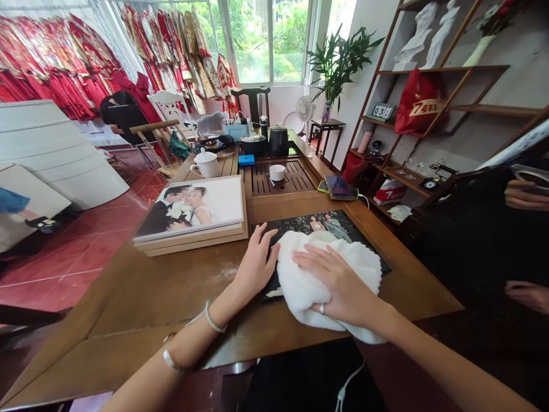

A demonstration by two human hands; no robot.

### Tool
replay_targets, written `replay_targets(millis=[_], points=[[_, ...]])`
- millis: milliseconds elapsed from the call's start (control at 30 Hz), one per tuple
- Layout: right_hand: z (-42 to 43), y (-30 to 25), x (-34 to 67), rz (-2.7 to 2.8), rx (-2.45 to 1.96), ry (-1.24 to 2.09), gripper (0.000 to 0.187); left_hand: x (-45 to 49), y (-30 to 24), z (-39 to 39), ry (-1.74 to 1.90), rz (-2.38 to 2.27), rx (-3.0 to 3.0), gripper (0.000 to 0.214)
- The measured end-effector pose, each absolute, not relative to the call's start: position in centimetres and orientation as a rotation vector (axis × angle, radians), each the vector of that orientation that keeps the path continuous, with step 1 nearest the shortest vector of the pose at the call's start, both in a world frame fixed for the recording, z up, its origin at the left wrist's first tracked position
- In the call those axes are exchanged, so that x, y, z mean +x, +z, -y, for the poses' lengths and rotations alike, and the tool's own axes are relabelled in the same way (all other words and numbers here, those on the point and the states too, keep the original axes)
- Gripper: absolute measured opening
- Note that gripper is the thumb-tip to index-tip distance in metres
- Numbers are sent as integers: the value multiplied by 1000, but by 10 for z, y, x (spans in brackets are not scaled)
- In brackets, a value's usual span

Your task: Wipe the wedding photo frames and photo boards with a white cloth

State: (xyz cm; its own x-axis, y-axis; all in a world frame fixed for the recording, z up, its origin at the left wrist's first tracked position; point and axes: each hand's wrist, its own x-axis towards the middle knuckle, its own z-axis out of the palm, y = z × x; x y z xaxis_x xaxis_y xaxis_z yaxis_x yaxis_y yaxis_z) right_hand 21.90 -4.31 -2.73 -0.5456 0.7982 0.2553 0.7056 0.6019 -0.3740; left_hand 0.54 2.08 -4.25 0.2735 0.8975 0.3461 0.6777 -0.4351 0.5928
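Observation:
A dark photo panel (295,223) with two figures pictured on it lies flat on the wooden table (197,286). My left hand (256,260) rests at the panel's left edge, its fingers spread and holding nothing. A bunched white towel (295,286) covers much of the panel's middle and near part. On top of it presses my right hand (338,280), some fingers stretched forward over the fabric and a ringed finger curled into its fold. The towel hides what lies beneath.
Left of the panel sits a stack of photo boards (227,200). Farther back are a lidded white mug (206,165), a slatted tea tray (295,180) with a small cup (277,172), and a phone on a charging cable (340,187). Another person's hand (529,194) shows at right.

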Motion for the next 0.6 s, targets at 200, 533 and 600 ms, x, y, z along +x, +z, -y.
replay_targets(millis=[200, 533, 600], points=[[10, -36, 267, 2279, -1298, 222, 68, 1, -50, -27, 863, -1448, 2283, 32], [-74, -31, 278, 2231, -1396, 236, 67, -1, -56, -30, 852, -1446, 2307, 31], [-79, -29, 271, 2255, -1382, 211, 66, -1, -56, -31, 838, -1445, 2308, 30]])
